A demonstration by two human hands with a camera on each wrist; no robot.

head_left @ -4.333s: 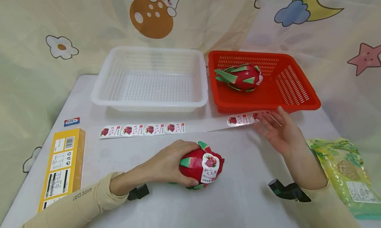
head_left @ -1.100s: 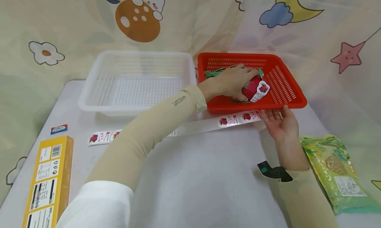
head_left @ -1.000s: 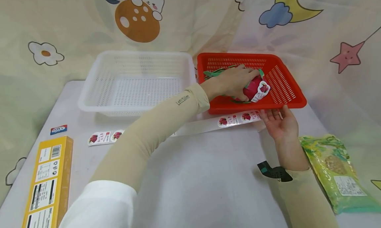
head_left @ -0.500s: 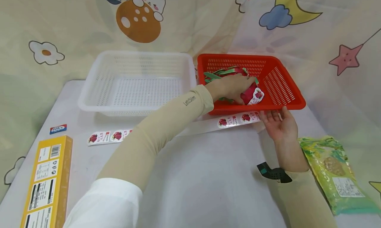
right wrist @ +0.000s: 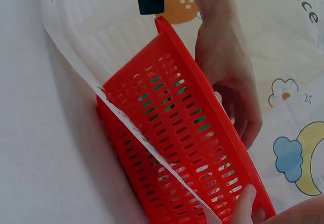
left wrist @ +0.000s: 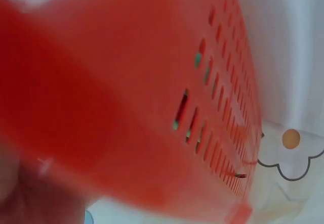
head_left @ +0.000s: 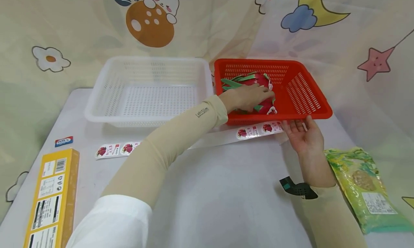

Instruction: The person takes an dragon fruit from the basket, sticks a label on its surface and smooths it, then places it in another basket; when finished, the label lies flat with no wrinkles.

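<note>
In the head view, my left hand point(head_left: 249, 97) reaches into the red basket point(head_left: 295, 109). Its fingers curve over a dragon fruit point(head_left: 267, 108) whose white label shows at the near end; the palm hides much of it. A second dragon fruit point(head_left: 255, 79) with green scales lies behind, also labelled. My right hand point(head_left: 304, 136) is palm up under the basket's front rim, holding the right end of a sticker strip point(head_left: 223, 136). The right wrist view shows that strip point(right wrist: 152, 150) running along the basket's outer wall, with the right thumb point(right wrist: 245, 204) at the rim.
A white basket point(head_left: 148, 120) stands left of the red one. Along the left side lie a yellow box point(head_left: 51, 190) and a small blue-and-red packet point(head_left: 64, 141). A green-yellow bag point(head_left: 365, 190) lies at the right. A patterned cloth point(head_left: 207, 25) hangs behind the table.
My left hand has carried the dragon fruit from the table into the red basket, set it in front of the other one, and drawn slightly back left. The right hand stays with the strip.
</note>
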